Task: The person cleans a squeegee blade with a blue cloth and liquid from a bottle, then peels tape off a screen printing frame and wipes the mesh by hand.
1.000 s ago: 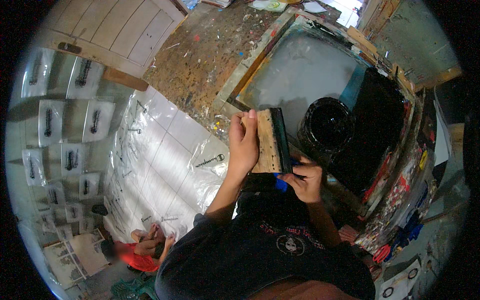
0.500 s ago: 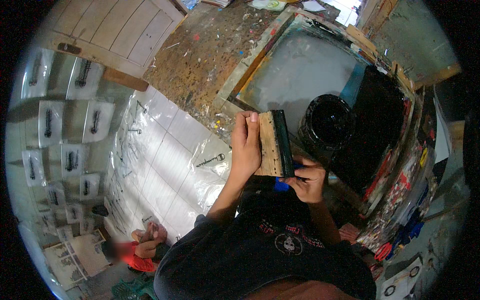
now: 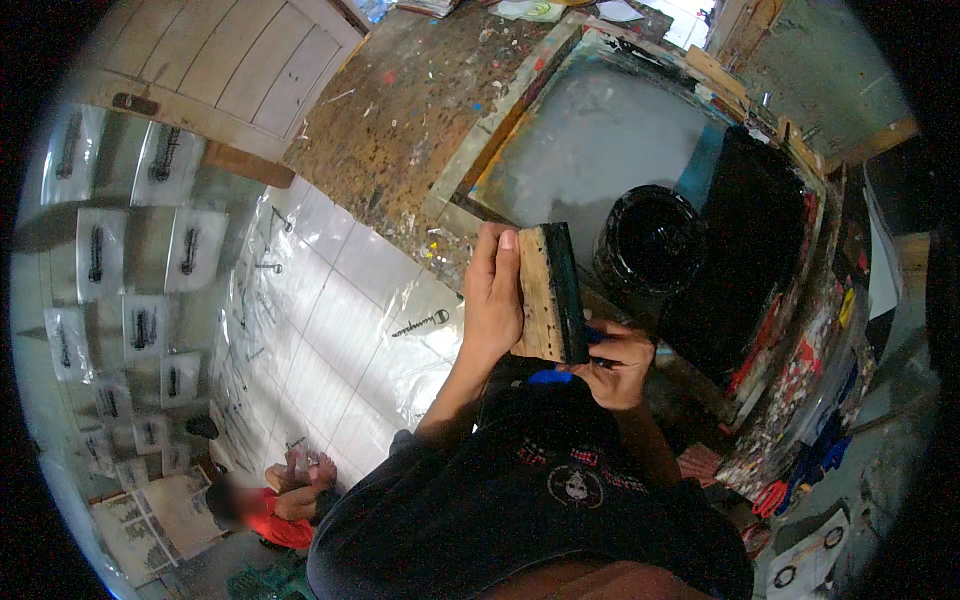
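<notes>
- Squeegee [image 3: 548, 295], at the frame's centre: since the earlier frame it has been shifted slightly lower, together with the right grip [image 3: 622, 370]; in the lower left, an arm once stretched over the plastic sheets [image 3: 430, 380] has been drawn back by the co-worker in red [image 3: 280, 518].
- Left grip [image 3: 490, 305]: clamped on the wooden back [image 3: 535, 290] at its left edge, the thumb laid over the upper part.
- Right grip: fingers bent at the lower end of the dark blade [image 3: 567, 290]; whether they are closed on the squeegee itself or on the blue cloth [image 3: 549, 377] beneath cannot be told.
- Handling, as judged: the board is likely light and stiff, the blade more yielding; where ink has been left, the surface may be slippery. Hold is best taken on the bare wood, away from the blade.
- Surroundings: to the upper right, a framed screen [image 3: 505, 117] is laid beside the stained counter [image 3: 400, 130]; an ink-coated black tub [image 3: 650, 240] is set near the screen's lower edge, just right of the squeegee.
</notes>
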Action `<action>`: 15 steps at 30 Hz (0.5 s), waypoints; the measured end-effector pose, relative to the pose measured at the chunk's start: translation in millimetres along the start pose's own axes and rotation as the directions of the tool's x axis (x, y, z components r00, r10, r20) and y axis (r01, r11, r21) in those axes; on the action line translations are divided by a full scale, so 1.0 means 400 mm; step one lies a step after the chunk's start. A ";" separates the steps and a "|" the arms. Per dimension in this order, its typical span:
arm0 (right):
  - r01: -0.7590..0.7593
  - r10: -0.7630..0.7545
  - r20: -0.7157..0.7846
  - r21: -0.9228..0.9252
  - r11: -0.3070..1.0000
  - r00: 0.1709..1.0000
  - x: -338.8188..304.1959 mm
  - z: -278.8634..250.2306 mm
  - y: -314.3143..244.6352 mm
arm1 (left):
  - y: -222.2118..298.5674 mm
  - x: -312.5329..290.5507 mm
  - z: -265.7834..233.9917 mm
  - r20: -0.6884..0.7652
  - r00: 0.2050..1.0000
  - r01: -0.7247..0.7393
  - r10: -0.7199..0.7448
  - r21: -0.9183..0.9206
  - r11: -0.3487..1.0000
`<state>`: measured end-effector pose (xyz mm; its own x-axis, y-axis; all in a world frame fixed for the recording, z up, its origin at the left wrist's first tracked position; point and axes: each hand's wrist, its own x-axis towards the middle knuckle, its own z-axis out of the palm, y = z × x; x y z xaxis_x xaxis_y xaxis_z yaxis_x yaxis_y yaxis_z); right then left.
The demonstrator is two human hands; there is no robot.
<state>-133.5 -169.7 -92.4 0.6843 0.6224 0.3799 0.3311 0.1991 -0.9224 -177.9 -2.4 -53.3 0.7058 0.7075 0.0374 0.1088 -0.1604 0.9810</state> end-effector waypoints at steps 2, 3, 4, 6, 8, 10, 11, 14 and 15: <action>-0.002 0.002 -0.024 0.002 1.000 1.000 -0.010 0.002 0.012 | 0.007 -0.004 0.002 0.006 1.000 0.012 -0.012 -0.034 0.999; -0.032 0.032 -0.021 0.009 0.999 0.999 -0.010 0.001 0.005 | 0.006 -0.006 0.002 0.000 1.000 -0.002 0.002 -0.028 1.000; -0.063 0.063 -0.017 0.015 0.998 0.998 -0.007 -0.001 -0.008 | 0.005 -0.008 0.002 -0.006 1.000 -0.017 0.017 -0.021 1.000; -0.064 0.064 -0.004 0.002 0.998 0.998 -0.009 -0.006 -0.009 | 0.007 -0.012 0.003 -0.005 1.000 -0.022 0.022 -0.027 0.999; -0.007 0.007 0.017 -0.033 0.999 1.000 -0.018 -0.017 0.006 | 0.019 -0.014 0.006 0.010 1.000 -0.004 0.004 -0.052 0.999; -0.053 0.053 -0.007 0.021 0.998 0.999 -0.010 -0.013 -0.012 | 0.025 -0.016 0.014 -0.022 0.999 -0.028 0.025 -0.108 0.994; -0.075 0.076 -0.017 0.049 0.996 0.997 -0.008 -0.012 -0.019 | 0.027 -0.017 0.019 -0.039 0.999 -0.040 0.035 -0.136 0.990; 0.010 -0.009 -0.050 0.012 1.000 0.999 -0.018 -0.011 0.016 | 0.020 -0.026 0.030 -0.067 0.997 -0.038 0.027 -0.179 0.983; -0.014 0.014 -0.002 -0.014 1.000 1.000 -0.017 -0.017 0.019 | 0.015 -0.026 0.027 -0.074 0.997 -0.025 0.014 -0.153 0.988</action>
<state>-131.1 -177.6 -101.6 0.6905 0.6233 0.3670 0.3306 0.1793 -0.9266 -177.0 -17.9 -50.0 0.6535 0.7541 0.0650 -0.0175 -0.0708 0.9973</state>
